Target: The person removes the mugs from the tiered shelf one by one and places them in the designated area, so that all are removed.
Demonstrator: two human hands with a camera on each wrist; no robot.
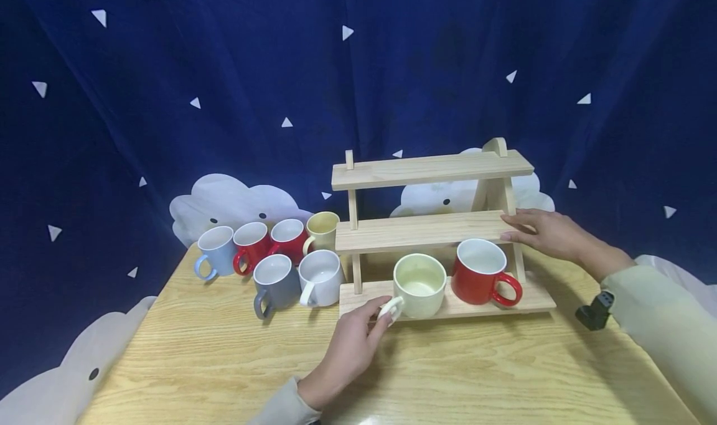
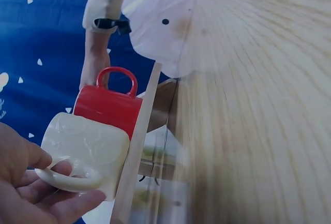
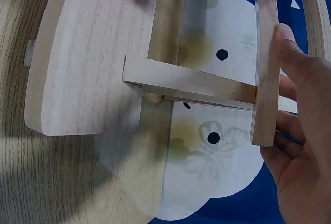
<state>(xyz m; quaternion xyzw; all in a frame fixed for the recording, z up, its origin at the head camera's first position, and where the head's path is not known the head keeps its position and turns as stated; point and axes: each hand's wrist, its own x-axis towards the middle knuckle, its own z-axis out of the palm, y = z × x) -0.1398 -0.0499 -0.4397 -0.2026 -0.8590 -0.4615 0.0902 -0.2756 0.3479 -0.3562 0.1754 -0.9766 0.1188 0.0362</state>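
Note:
A pale cream mug [image 1: 421, 295] stands on the bottom board of a wooden three-tier display shelf [image 1: 414, 232]. Its handle [image 2: 70, 181] is pinched between the thumb and fingers of my left hand [image 1: 351, 343]. To its right, on the same board, sits a red mug [image 1: 476, 282] with a white inside and its handle turned right. My right hand [image 1: 546, 233] grips the right end of the middle board [image 3: 266, 74], thumb on one side and fingers on the other.
Left of the shelf, mugs stand grouped on the wooden table [image 1: 224, 363]: light blue [image 1: 217, 254], two red [image 1: 257, 247], yellow [image 1: 323, 229], grey [image 1: 277, 288] and white [image 1: 325, 285]. A dark blue curtain [image 1: 252, 70] with white triangles and clouds hangs behind.

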